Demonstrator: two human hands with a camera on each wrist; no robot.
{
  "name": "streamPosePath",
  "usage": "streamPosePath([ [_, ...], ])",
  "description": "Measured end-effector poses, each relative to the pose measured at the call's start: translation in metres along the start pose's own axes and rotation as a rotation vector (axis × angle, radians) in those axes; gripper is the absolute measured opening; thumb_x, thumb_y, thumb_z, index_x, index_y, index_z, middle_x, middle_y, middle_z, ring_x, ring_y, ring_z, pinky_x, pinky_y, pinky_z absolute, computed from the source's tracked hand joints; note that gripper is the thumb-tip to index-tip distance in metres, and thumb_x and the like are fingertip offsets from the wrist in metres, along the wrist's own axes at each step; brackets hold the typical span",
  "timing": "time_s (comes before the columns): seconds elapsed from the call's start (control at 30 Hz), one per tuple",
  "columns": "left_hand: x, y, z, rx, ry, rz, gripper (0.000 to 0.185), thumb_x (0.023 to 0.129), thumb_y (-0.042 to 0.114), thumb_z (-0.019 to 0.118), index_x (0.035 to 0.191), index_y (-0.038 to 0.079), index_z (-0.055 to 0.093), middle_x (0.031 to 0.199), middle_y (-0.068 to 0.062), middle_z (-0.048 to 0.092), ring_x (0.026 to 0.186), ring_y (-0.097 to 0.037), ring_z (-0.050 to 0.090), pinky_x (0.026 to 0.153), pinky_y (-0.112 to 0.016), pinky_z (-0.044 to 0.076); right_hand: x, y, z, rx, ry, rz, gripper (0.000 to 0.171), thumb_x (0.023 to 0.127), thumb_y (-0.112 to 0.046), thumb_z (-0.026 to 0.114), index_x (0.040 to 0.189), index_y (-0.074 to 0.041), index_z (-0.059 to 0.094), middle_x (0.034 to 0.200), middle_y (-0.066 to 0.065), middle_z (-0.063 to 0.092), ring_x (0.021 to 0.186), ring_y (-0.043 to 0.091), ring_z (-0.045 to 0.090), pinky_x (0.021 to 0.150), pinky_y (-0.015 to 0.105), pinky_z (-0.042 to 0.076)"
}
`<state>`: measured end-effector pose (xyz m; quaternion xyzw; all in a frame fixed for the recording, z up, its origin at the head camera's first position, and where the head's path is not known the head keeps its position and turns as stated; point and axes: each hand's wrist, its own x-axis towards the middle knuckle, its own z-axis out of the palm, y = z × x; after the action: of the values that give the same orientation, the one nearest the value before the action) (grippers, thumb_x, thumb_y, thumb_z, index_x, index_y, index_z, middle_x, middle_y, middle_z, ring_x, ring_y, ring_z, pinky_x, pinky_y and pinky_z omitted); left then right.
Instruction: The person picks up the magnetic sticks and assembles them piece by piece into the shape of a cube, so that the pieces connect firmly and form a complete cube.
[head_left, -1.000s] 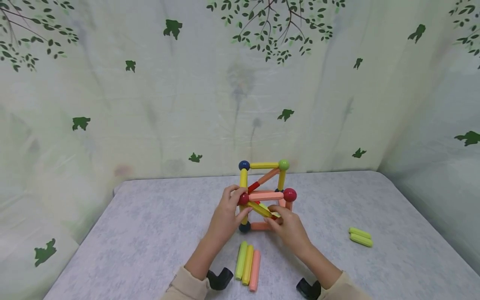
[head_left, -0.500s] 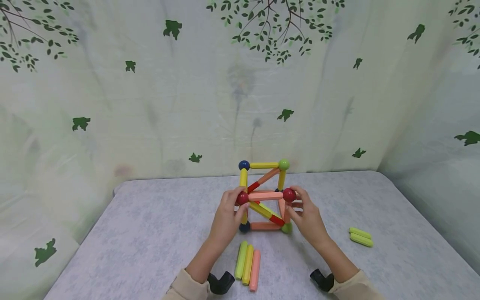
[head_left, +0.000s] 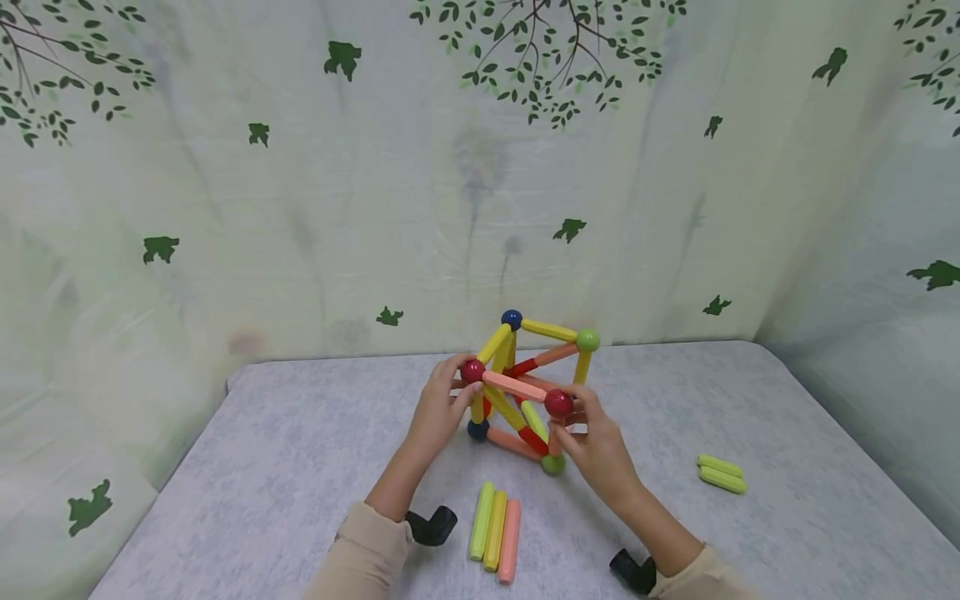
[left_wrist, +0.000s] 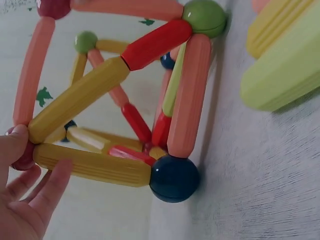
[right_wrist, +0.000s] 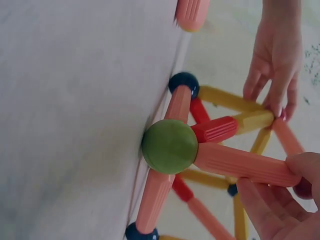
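A cube-like frame of magnetic rods and balls stands on the table, with diagonal rods across its sides. My left hand (head_left: 435, 408) pinches the red ball (head_left: 472, 371) at its near upper left corner. At the other end of the top pink rod (head_left: 517, 386), my right hand (head_left: 600, 442) grips the second red ball (head_left: 558, 404) and the upright pink rod (right_wrist: 247, 164) below it. A green ball (right_wrist: 170, 146) forms the near lower right corner, low against the table. The left wrist view shows a dark blue ball (left_wrist: 175, 179) at the lower left corner.
In front of the frame lie loose green (head_left: 482, 521), yellow (head_left: 496, 531) and pink (head_left: 509, 542) rods, side by side. Two short light green rods (head_left: 722, 473) lie to the right. A leaf-printed cloth (head_left: 300, 208) hangs behind the table (head_left: 300, 467).
My right hand has gone from the yellow-red diagonal rod to the right red ball. The whole frame has since turned, its near right corner coming towards me.
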<state>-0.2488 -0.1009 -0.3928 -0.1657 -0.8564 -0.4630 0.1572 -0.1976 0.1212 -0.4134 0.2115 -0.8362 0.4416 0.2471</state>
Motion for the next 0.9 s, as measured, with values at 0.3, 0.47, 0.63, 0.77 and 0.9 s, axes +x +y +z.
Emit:
streamPosePath([
  [0.3,0.017,-0.016,0.0,-0.069,-0.006,-0.005,0.046,0.088,0.014,0.057,0.132,0.017,0.045,0.117,-0.01,0.046,0.098,-0.026,0.055,0.073,-0.03,0.05,0.002,-0.01,0.014,-0.023,-0.024,-0.032,0.068,0.071,-0.002,0.074,0.126,-0.017,0.036,0.105,0.005,0.055,0.088,0.015,0.055,0.065,0.022,0.05],
  [0.47,0.01,-0.015,-0.001,-0.098,0.076,0.03,0.047,0.089,0.026,0.057,0.133,0.018,0.042,0.124,-0.009,0.04,0.096,-0.022,0.049,0.076,-0.034,0.048,0.003,0.0,0.003,-0.077,0.056,-0.143,0.052,0.082,-0.021,0.067,0.125,-0.009,0.04,0.113,0.009,0.043,0.099,0.022,0.042,0.075,0.038,0.044],
  [0.63,-0.006,0.008,0.007,-0.101,0.202,0.145,0.035,0.09,0.019,0.056,0.122,0.009,0.047,0.116,-0.008,0.043,0.083,-0.015,0.046,0.069,-0.033,0.047,0.016,0.019,-0.013,-0.092,0.196,-0.125,0.044,0.087,-0.022,0.06,0.121,-0.003,0.04,0.12,0.017,0.033,0.113,0.029,0.031,0.083,0.049,0.035],
  [0.77,-0.018,0.034,0.019,-0.011,0.068,0.29,0.038,0.087,0.016,0.06,0.123,0.008,0.048,0.118,-0.006,0.044,0.083,-0.017,0.052,0.066,-0.028,0.049,0.033,0.037,-0.022,-0.07,0.209,-0.02,0.049,0.084,-0.012,0.062,0.126,-0.005,0.037,0.126,0.017,0.031,0.116,0.028,0.03,0.088,0.051,0.033],
  [0.9,-0.028,0.051,0.029,0.13,-0.074,0.347,0.047,0.085,0.025,0.063,0.127,0.01,0.048,0.125,-0.005,0.044,0.096,-0.017,0.054,0.074,-0.024,0.049,0.046,0.053,-0.025,-0.024,0.112,0.087,0.058,0.086,-0.011,0.061,0.134,-0.008,0.03,0.123,0.016,0.041,0.108,0.027,0.042,0.086,0.046,0.039],
])
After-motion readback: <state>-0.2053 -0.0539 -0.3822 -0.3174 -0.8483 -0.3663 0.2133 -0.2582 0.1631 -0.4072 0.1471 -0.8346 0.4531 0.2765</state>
